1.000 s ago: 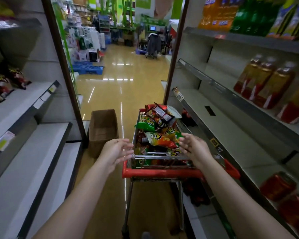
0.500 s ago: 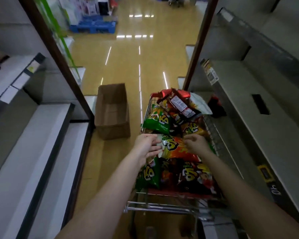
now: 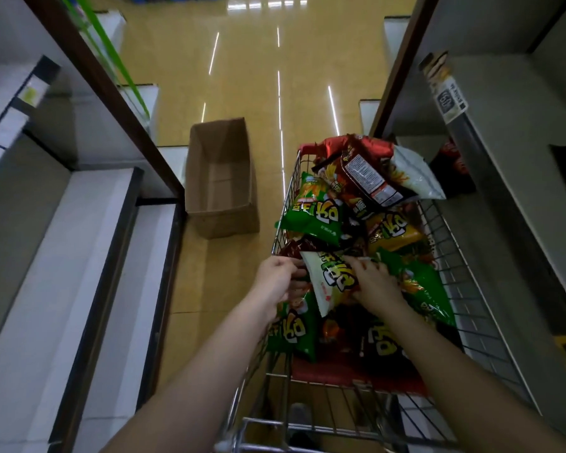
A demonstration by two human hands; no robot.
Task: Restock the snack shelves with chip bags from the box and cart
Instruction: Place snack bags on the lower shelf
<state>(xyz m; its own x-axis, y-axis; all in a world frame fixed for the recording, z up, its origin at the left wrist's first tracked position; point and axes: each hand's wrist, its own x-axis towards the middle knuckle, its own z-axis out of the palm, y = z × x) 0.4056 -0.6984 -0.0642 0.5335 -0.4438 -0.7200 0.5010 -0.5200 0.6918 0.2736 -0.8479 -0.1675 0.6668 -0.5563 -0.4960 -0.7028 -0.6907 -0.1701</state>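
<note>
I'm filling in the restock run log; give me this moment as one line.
phase: picking from cart | left hand: grips white chip bag | right hand: grips same bag | cardboard box: on floor, open

aisle floor point(image 3: 242, 76) open | box point(image 3: 221, 178) (left) beside cart point(image 3: 464, 289)

1. Left hand point(image 3: 276, 282): fingertips tucked behind edge of white chip bag point(image 3: 329, 279), grip partly hidden.
2. Right hand point(image 3: 374, 286): covers the bag's right side; thumb not seen.
3. Bags under both hands: buried, labels unreadable.
4. Cart point(image 3: 464, 273): handle below the hands cut by bottom edge.
5. Shelf tags point(image 3: 448, 93), far right of the hands: print blurred.
6. Dark packets point(image 3: 451, 165) beyond right hand: half hidden by the upright.
</note>
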